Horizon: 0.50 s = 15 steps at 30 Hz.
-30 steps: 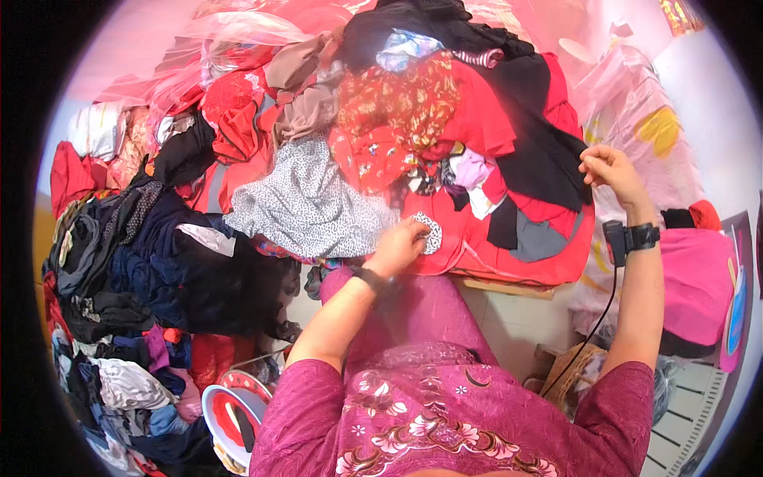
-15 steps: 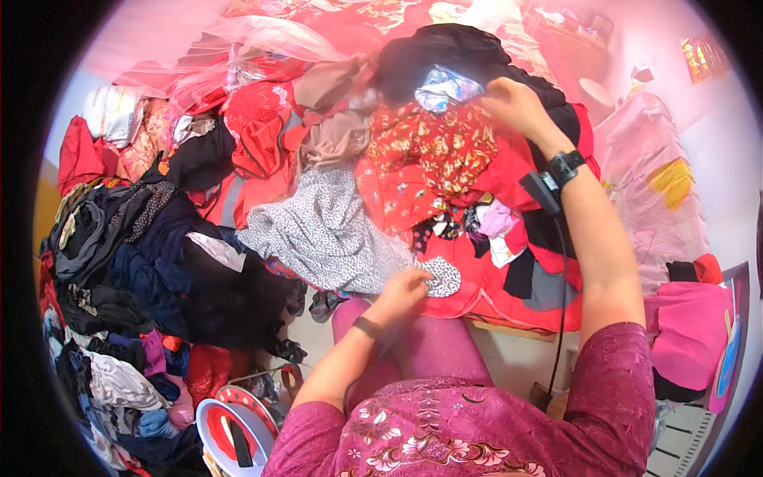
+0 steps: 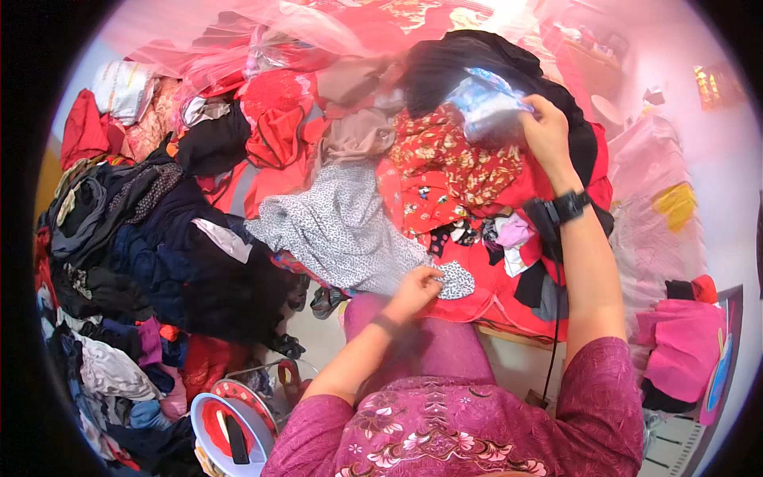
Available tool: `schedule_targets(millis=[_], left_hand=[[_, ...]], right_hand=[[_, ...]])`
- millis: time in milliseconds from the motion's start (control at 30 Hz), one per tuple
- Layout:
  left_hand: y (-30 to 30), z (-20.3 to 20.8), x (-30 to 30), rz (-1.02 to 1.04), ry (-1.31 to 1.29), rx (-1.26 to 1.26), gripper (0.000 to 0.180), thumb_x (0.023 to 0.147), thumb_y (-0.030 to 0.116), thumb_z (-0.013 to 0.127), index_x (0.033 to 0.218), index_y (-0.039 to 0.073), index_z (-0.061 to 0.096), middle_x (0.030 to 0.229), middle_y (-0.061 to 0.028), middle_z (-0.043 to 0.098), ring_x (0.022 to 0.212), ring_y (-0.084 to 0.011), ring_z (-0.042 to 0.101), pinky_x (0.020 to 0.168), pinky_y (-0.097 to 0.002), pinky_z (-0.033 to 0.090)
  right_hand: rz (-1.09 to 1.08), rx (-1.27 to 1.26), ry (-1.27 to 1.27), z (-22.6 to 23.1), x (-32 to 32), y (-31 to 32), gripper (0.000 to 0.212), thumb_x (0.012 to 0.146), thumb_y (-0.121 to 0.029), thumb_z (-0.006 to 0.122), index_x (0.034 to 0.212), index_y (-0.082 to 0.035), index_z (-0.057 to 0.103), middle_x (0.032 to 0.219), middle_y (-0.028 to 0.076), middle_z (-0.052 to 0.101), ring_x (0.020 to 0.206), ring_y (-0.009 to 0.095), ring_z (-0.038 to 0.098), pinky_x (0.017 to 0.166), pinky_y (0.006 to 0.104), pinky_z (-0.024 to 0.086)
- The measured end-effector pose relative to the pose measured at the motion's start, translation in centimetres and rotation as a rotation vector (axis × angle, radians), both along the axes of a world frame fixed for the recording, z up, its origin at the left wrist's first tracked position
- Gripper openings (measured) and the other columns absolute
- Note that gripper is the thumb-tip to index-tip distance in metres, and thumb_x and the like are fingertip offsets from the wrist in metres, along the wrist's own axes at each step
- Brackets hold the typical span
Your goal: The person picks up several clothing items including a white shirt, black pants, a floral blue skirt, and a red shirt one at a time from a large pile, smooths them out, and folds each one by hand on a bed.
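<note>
Right hand [image 3: 547, 137] has a narrow pinch on a blurry blue-and-white cloth [image 3: 486, 103], at the top edge of the red floral cloth [image 3: 449, 151]. Left hand [image 3: 413, 294] has fingers nearly closed on the black-and-white spotted cloth [image 3: 342, 226], down-left of the floral one. Gold marks on the red wall hanging [image 3: 709, 87], well right of it, are too small to read tbh.

No lettering legible. Red-and-gold hanging [image 3: 710, 87] on the pale wall [image 3: 735, 159], far right: gold marks, too small to read. White bundle [image 3: 123, 91], upper left: faint marks; print or pattern, cannot tell.
</note>
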<state>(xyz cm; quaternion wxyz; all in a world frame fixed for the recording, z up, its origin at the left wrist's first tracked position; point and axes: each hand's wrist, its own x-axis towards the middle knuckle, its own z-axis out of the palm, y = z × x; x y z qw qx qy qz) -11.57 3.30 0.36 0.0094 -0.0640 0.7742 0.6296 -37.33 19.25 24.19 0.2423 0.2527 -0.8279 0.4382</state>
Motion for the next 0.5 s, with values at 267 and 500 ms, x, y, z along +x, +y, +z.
schedule_targets(millis=[267,500], left_hand=[[-2.0,2.8,-1.3,-0.112,-0.117,0.362,0.022,0.089,0.013,0.059,0.107,0.001,0.059,0.089,-0.0042,0.064,0.075,-0.0111,0.060,0.068,-0.0256,0.050],[-2.9,12.1,-2.0,-0.104,-0.039,0.814,0.075,0.090,0.060,0.039,0.141,0.007,0.023,0.137,-0.0166,0.039,0.117,-0.0260,0.047,0.092,-0.0393,0.043]], right_hand=[[0.307,-0.198,-0.068,0.3,15.1,7.1,0.022,0.070,0.006,0.056,0.092,0.005,0.061,0.090,0.009,0.061,0.086,0.016,0.058,0.079,0.0262,0.045],[0.809,-0.470,-0.361,-0.4,23.7,8.7,0.014,0.077,0.005,0.059,0.090,0.002,0.060,0.097,0.009,0.059,0.092,0.016,0.055,0.081,0.0274,0.042]])
